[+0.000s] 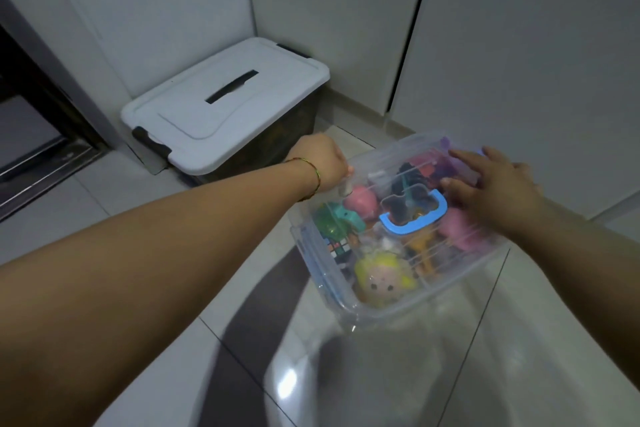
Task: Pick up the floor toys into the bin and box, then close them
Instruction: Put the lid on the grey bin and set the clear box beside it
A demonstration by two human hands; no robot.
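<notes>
Left arm (138, 270): bare forearm, nearest the viewer, reaching from the lower left towards the middle of the view.
Floor (519, 357): pale glossy tiles; pale cabinet doors rise along its far edge.
Bin (221, 107): dark tub with a grey lid, standing in the floor's far left corner against the cabinets. The lid is on, with a black latch at each end.
Clear box (450, 282): see-through tub with its see-through lid on, just right of the bin and nearer the viewer, full of toys.
Right hand (495, 180): lies flat on the lid's far right part, fingers straight and spread, pressing down.
Left hand (322, 163): at the box's far left corner, fingers curled over the rim and gripping it.
Doll head (384, 279): yellow-haired, inside the box at its near corner.
Blue handle (412, 222): lies flat in the middle of the lid.
Puzzle cube (337, 248): inside, by the box's left wall.
Bracelet (313, 172): thin band on the left wrist.
Progress: every toy in view is inside the box and both lids are on. This looks like the closing step, and fastening the box's clips probably remains.
Hard to tell: whether those clips are snapped, whether the box rests on the tiles or is lifted, what the bin holds, and most toys, which blur together.
</notes>
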